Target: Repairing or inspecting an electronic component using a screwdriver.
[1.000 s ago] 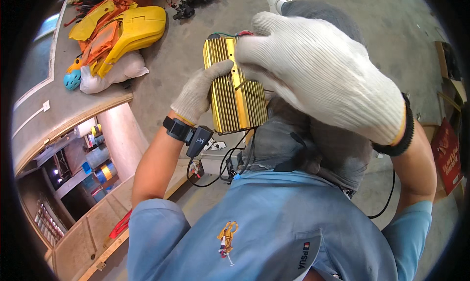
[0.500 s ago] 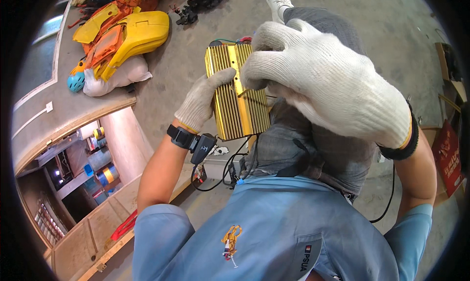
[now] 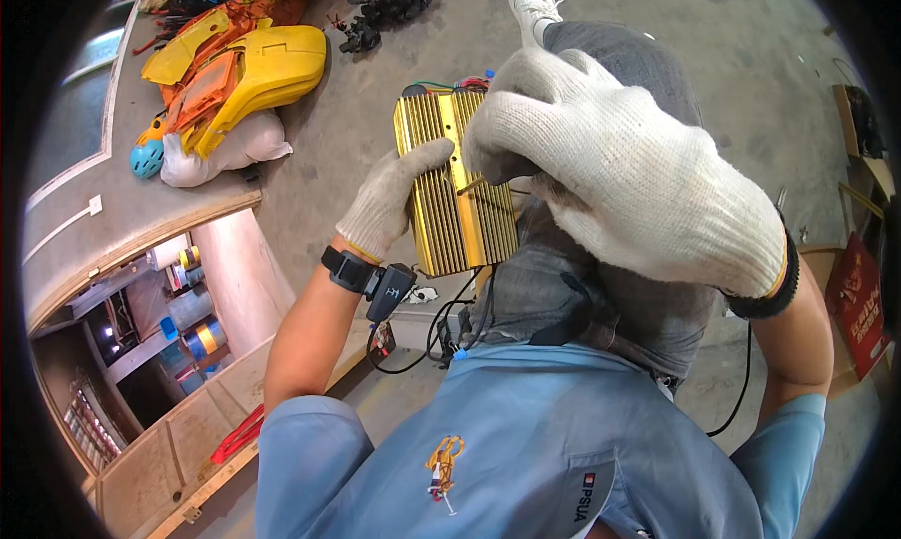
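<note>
A gold finned metal box [image 3: 441, 215], with small holes along its smooth middle strip and coloured wires at its far end, is held over my lap. My left hand [image 3: 394, 187], in a white knit glove, grips its left side with the thumb laid across the fins; the other fingers are hidden beneath. Above the box's right side, my gloved right hand [image 3: 619, 159] is closed with fingers curled in a pinch. A thin metal rod [image 3: 471, 185] sticks out from under those fingertips toward the middle strip; most of it is hidden by the hand.
Grey trousers and black cables lie under the box. Yellow and orange plastic panels [image 3: 272, 69] are piled at the far left near a white sack [image 3: 230, 149]. A wooden board [image 3: 150, 454] with red-handled pliers [image 3: 237, 434] is at lower left. Boxes stand at right.
The box and my left hand have shifted slightly toward me. My right hand has also come slightly nearer and stays pinched over the box.
</note>
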### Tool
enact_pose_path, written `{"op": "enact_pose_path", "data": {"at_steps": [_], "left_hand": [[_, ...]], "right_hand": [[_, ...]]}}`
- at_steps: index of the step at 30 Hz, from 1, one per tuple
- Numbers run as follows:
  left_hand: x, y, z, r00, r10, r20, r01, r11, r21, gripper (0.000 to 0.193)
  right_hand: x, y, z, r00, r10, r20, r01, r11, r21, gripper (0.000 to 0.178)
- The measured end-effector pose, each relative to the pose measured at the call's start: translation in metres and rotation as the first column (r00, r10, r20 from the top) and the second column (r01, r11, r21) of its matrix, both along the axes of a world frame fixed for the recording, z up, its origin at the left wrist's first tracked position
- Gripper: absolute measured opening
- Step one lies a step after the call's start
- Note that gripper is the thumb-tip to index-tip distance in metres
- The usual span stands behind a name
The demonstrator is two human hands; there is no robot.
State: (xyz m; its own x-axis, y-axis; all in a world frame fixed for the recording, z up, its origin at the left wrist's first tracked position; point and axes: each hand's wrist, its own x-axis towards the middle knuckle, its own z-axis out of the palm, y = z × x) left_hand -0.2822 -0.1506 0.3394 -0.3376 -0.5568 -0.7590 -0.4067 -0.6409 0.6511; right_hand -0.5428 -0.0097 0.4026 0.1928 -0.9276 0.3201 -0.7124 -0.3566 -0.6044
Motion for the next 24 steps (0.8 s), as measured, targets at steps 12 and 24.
{"op": "enact_pose_path", "data": {"at_steps": [12, 24], "left_hand": [[0.0, 0.0, -0.001, 1.0, -0.012, -0.017, 0.011, 1.0, -0.022, 0.042], [-0.002, 0.002, 0.004, 1.0, 0.006, 0.016, -0.006, 1.0, -0.012, 0.044]], "right_hand": [[-0.002, -0.002, -0.004, 0.999, 0.034, 0.0, -0.034, 0.999, -0.022, 0.031], [-0.003, 0.001, -0.004, 0.985, -0.026, 0.169, 0.019, 0.999, 0.044, 0.026]]}}
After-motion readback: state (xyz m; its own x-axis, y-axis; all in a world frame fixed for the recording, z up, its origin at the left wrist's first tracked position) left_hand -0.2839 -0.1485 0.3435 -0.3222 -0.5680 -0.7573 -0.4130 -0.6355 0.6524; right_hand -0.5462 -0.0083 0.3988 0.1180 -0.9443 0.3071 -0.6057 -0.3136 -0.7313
